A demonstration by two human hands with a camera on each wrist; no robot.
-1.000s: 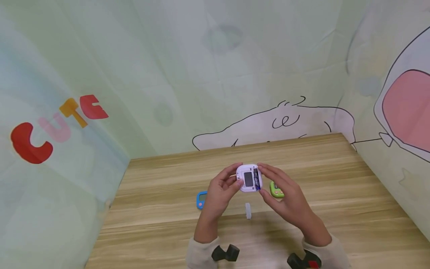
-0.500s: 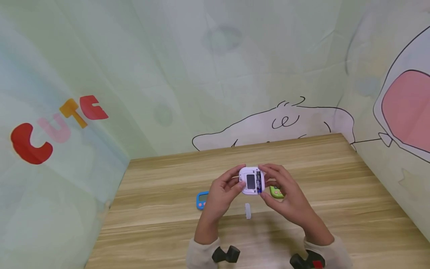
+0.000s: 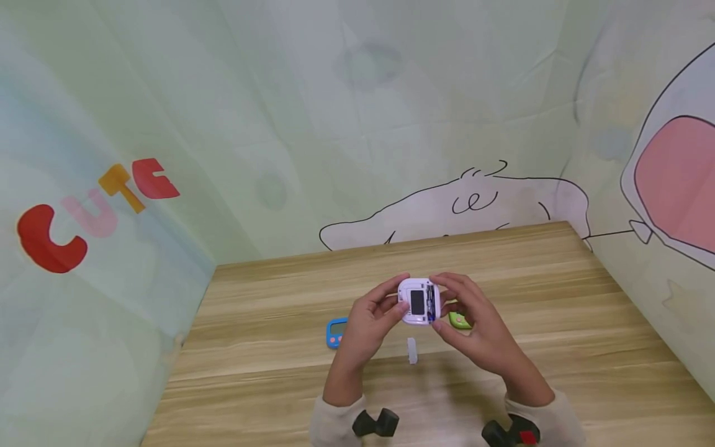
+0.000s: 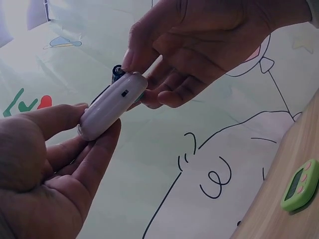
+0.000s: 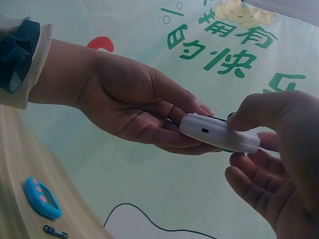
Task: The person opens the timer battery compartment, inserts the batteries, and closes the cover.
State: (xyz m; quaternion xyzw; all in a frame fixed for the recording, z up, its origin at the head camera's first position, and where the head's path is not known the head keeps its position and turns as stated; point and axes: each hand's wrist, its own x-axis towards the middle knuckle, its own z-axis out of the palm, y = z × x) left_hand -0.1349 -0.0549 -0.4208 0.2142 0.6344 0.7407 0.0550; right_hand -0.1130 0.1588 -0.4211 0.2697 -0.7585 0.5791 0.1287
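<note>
A white digital timer, back side up, is held above the table in both hands. My left hand grips its left side, thumb on the back and fingers beneath. A dark blue battery lies along the slot at its right side; in the left wrist view one battery end sticks up above the casing. My right hand holds the right side, index finger at the far edge and thumb at the near edge, by the battery's end. In the left wrist view that thumb touches the raised battery end.
A small pale battery cover lies on the wooden table below the timer. A blue timer is partly behind the left hand, a green timer behind the right. Another battery lies near the blue timer.
Both hands and the white timer have shifted slightly right and toward me since a second ago. My right fingers have curled in closer around its right side.
</note>
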